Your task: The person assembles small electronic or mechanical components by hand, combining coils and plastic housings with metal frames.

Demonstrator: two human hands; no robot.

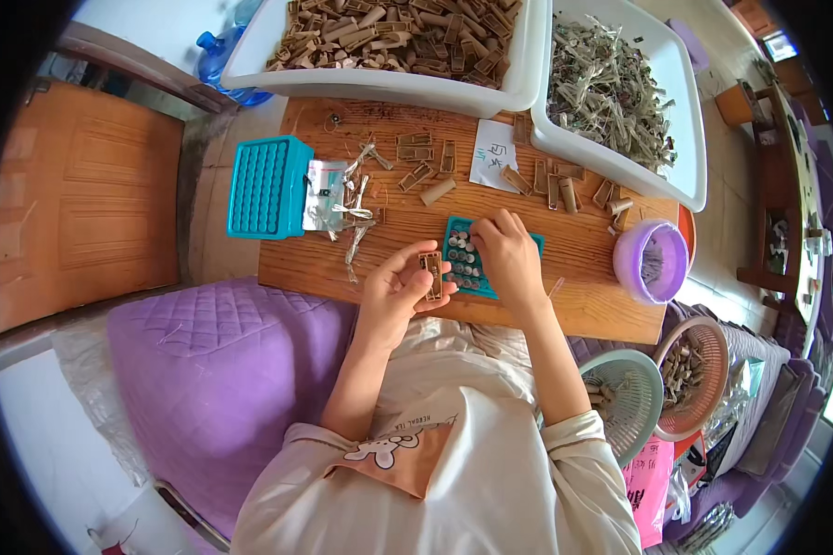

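My left hand [391, 294] is closed around a small brown plastic casing [432, 276], its hollow side facing up. Just right of it, my right hand [509, 254] reaches over a teal tray [538, 243] on the table. Its fingertips are pinched together at the tray's far part, and whatever they hold is hidden. Rows of small round silvery pieces [463, 264] sit in the tray, partly covered by the right hand. More brown casings [416, 176] lie loose on the wood beyond both hands.
White tubs of brown casings [389, 83] and wired parts [620, 176] stand at the back. Stacked teal trays [268, 190] and white wire bundles [354, 211] are left. A purple bowl [627, 264] stands right; green [643, 407] and pink [713, 370] baskets sit beside me.
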